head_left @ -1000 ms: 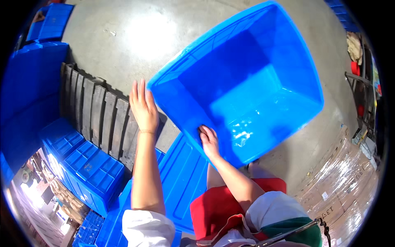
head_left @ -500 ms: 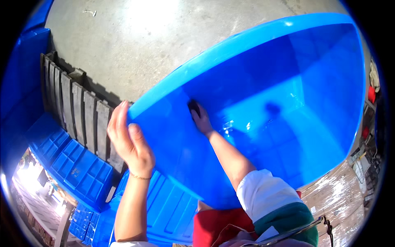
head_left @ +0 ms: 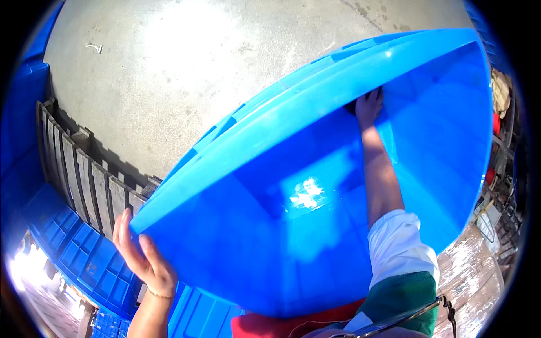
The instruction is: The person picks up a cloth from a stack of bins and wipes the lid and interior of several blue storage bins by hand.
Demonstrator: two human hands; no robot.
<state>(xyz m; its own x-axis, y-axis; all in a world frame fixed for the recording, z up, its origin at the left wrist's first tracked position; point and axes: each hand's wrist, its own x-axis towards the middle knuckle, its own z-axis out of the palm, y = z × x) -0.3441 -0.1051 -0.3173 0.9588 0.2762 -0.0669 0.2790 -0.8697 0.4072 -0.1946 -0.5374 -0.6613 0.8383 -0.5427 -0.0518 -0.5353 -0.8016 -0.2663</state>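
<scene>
A large blue plastic bin lies tilted in front of me, with its open side facing me. My left hand clasps its left corner, fingers outside the rim and thumb on the inner side. Deep inside, my right hand is closed around a small black object and holds it against the far wall, close to the far right inner corner. Fingers and shade hide most of that object, so its kind does not show. Bright wet-looking glints show on the bin's inner surface.
Grey wooden pallets stand at the left, beside stacked blue plastic crates. Concrete floor stretches beyond the bin. Something wrapped in clear film is at the lower right, with assorted clutter behind it. Black-framed glasses hang at my chest.
My right hand has moved the black object from the left inner side to the far right inside the bin. The bin has tipped and turned; my left hand has shifted left and down with its corner.
</scene>
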